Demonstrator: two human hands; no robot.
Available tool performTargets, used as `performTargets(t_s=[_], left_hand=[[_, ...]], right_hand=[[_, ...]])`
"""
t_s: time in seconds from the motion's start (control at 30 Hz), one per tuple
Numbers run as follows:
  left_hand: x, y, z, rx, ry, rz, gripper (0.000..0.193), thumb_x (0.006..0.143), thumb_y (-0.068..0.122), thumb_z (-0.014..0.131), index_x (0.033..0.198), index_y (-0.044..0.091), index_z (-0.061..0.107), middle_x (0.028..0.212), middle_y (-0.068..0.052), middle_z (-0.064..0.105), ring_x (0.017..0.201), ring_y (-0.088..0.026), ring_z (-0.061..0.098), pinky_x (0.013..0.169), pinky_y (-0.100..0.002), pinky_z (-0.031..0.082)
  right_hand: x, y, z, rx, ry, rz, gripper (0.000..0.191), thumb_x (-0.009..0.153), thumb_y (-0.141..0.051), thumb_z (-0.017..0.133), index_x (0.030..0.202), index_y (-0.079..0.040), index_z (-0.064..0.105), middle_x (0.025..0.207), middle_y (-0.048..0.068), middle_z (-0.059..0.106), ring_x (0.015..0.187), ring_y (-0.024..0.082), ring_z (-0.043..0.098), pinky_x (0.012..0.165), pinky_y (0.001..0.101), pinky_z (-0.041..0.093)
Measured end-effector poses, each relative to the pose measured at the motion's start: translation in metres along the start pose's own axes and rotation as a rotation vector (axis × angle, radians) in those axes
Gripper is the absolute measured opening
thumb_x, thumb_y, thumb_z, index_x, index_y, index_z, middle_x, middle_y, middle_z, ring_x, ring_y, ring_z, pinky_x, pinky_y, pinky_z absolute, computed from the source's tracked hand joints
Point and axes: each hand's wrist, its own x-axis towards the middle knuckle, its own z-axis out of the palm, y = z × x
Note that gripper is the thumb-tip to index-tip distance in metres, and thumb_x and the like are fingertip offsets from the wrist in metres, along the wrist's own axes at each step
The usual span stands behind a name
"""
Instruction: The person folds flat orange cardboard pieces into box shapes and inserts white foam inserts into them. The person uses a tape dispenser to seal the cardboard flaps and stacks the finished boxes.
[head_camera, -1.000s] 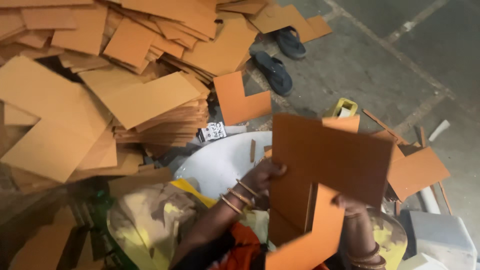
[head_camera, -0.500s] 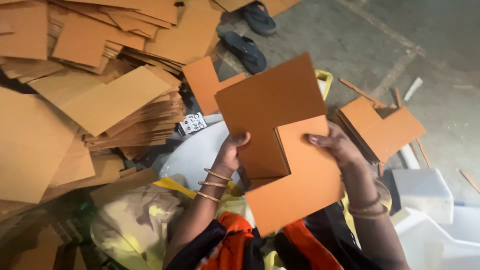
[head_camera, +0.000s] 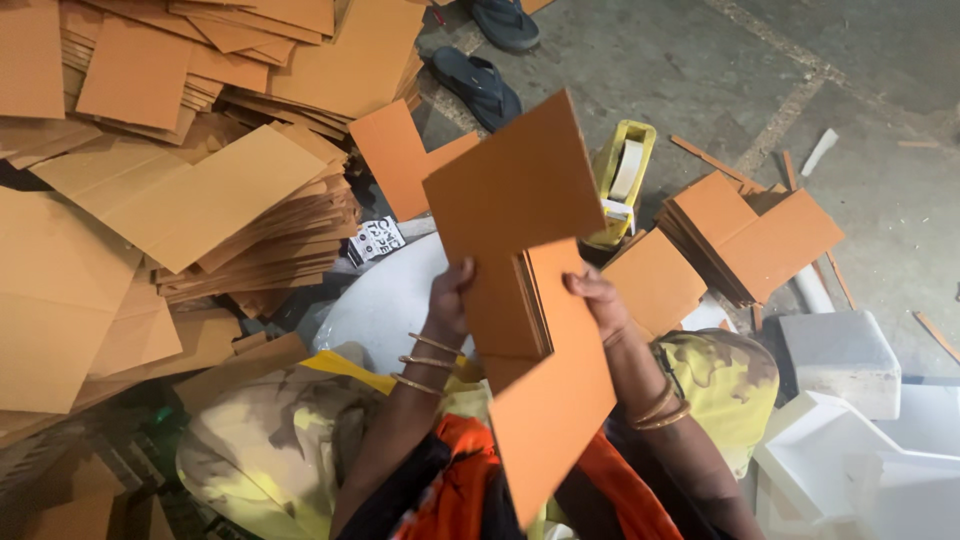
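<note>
I hold a stack of flat orange-brown cardboard pieces (head_camera: 520, 200) upright in front of me. My left hand (head_camera: 452, 300) grips the stack's left edge, bangles on its wrist. My right hand (head_camera: 598, 298) presses on the stack's right side, where a lower cardboard flap (head_camera: 550, 410) hangs down toward my lap. Below the stack lies a white round surface (head_camera: 375, 300). My knees, in yellow patterned cloth, sit under both arms.
Big heaps of cardboard sheets (head_camera: 190, 190) fill the left side. A smaller cardboard stack (head_camera: 750, 240) lies on the concrete floor at right, beside a yellow tape dispenser (head_camera: 622, 175). White foam blocks (head_camera: 840, 355) sit at lower right. Two dark sandals (head_camera: 480, 85) lie at the top.
The cardboard stack has turned in my hands and shifted left and up. My right hand moved from its lower edge to its right side. The view has shifted, bringing the tape dispenser into sight.
</note>
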Motion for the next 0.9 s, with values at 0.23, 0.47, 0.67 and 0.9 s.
performTargets(t_s=[0.23, 0.47, 0.67, 0.9], left_hand=[[-0.004, 0.028, 0.059, 0.517, 0.078, 0.205, 0.027, 0.099, 0.013, 0.076, 0.115, -0.001, 0.061, 0.107, -0.007, 0.067, 0.101, -0.02, 0.067, 0.092, -0.036, 0.056], [0.006, -0.019, 0.067, 0.746, 0.348, 0.307, 0.042, 0.088, 0.018, 0.082, 0.119, 0.002, 0.059, 0.107, -0.004, 0.066, 0.098, -0.014, 0.065, 0.09, -0.031, 0.055], [0.007, -0.035, 0.038, 1.079, 0.213, 0.452, 0.092, 0.09, 0.014, 0.082, 0.16, 0.003, 0.024, 0.152, -0.013, 0.046, 0.137, -0.021, 0.049, 0.113, -0.036, 0.046], [0.007, -0.035, 0.035, 1.01, 0.218, 0.375, 0.104, 0.087, 0.018, 0.083, 0.164, 0.004, 0.013, 0.159, -0.018, 0.038, 0.14, -0.024, 0.048, 0.115, -0.04, 0.046]], right_hand=[[-0.022, -0.061, 0.056, -0.822, 0.415, -0.093, 0.063, 0.087, -0.022, 0.077, 0.139, 0.005, 0.053, 0.116, 0.017, 0.071, 0.099, 0.024, 0.073, 0.086, 0.0394, 0.061], [-0.051, -0.054, 0.069, -1.459, 0.665, -0.268, 0.083, 0.086, -0.028, 0.081, 0.152, 0.002, 0.039, 0.13, 0.021, 0.065, 0.119, 0.027, 0.064, 0.095, 0.038, 0.052], [-0.075, -0.029, 0.038, -1.553, 0.835, -0.173, 0.079, 0.083, -0.024, 0.083, 0.15, -0.007, 0.045, 0.135, 0.021, 0.062, 0.117, 0.03, 0.066, 0.093, 0.0413, 0.055], [-0.074, -0.025, 0.045, -1.24, 0.833, -0.217, 0.069, 0.08, -0.018, 0.08, 0.141, -0.001, 0.051, 0.133, 0.015, 0.062, 0.096, 0.021, 0.073, 0.075, 0.0363, 0.063]])
